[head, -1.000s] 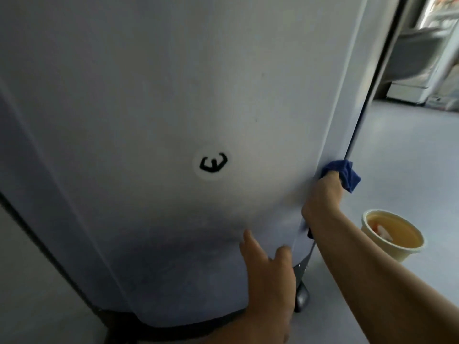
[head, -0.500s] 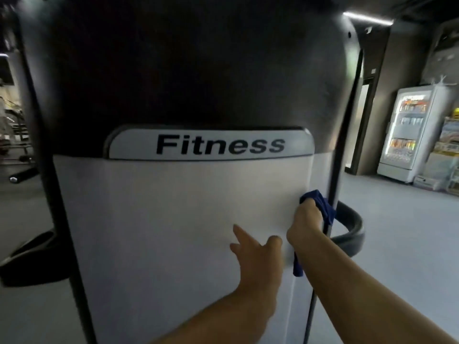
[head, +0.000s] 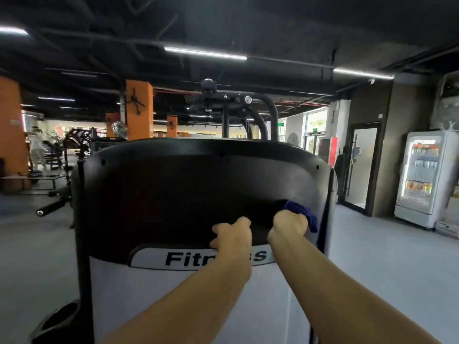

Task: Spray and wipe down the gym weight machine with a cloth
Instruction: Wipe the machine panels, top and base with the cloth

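The weight machine's shroud (head: 173, 189) fills the middle of the view: black upper panel, white lower panel, and a "Fitness" label (head: 154, 259) between them. My right hand (head: 288, 227) grips a blue cloth (head: 304, 213) and presses it on the black panel near the right edge. My left hand (head: 232, 235) rests on the black panel just above the label, its fingers curled and holding nothing; it covers part of the lettering. No spray bottle is in view.
A lit drinks fridge (head: 422, 177) stands at the right wall beside a glass door (head: 360, 165). Other gym machines (head: 74, 145) and orange pillars (head: 139, 110) stand at the back left. Grey floor lies on both sides of the machine.
Both hands have moved up from the white lower panel to the black upper panel, the right one wiping upward with the cloth along the right edge. The view has risen with them.
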`<state>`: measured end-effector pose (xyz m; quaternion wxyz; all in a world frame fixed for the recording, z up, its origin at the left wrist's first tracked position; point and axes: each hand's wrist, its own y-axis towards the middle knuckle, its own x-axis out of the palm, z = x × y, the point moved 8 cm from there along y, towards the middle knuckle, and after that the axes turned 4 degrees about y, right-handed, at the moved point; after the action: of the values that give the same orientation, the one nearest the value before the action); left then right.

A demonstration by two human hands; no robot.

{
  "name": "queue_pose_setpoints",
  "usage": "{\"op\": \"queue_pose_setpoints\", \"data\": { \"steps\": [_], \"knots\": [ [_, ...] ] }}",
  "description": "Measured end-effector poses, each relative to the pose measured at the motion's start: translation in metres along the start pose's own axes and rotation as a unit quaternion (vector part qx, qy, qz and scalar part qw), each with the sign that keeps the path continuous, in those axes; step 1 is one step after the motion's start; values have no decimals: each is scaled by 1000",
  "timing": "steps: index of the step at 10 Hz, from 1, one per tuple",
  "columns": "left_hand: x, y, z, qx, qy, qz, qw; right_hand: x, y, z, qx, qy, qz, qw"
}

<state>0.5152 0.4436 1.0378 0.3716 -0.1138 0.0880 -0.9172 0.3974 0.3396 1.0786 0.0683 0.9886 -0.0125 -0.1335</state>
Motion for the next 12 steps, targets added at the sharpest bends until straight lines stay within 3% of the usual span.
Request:
{"op": "queue_pose_setpoints", "data": {
  "steps": [1,2,3,4,5,6,8,10,12],
  "knots": [
    [10,-33,38,33,34,5,999,-8,-4,-21,45,381,59,922],
    [26,-46,79,173,13,-31,984,-24,-2,-67,-17,434,53,899],
    [29,-58,111,245,-73,-65,965,-12,-9,-123,-55,479,-114,869],
    [22,-65,133,275,-117,-103,949,1,-15,-143,-80,439,-244,861],
    [12,-65,150,315,-111,-125,934,2,-27,-154,-181,271,-278,904],
    [-1,-66,159,322,-96,-138,932,8,-45,-162,-296,59,-247,921],
    [-15,-71,173,380,-67,-111,916,-3,-62,-170,-332,137,-251,899],
    [65,-100,152,421,-89,-195,882,-89,-57,-128,-267,242,-162,919],
    [176,-153,91,379,-46,-353,854,-241,-49,-84,-242,79,58,965]
  ]
}}
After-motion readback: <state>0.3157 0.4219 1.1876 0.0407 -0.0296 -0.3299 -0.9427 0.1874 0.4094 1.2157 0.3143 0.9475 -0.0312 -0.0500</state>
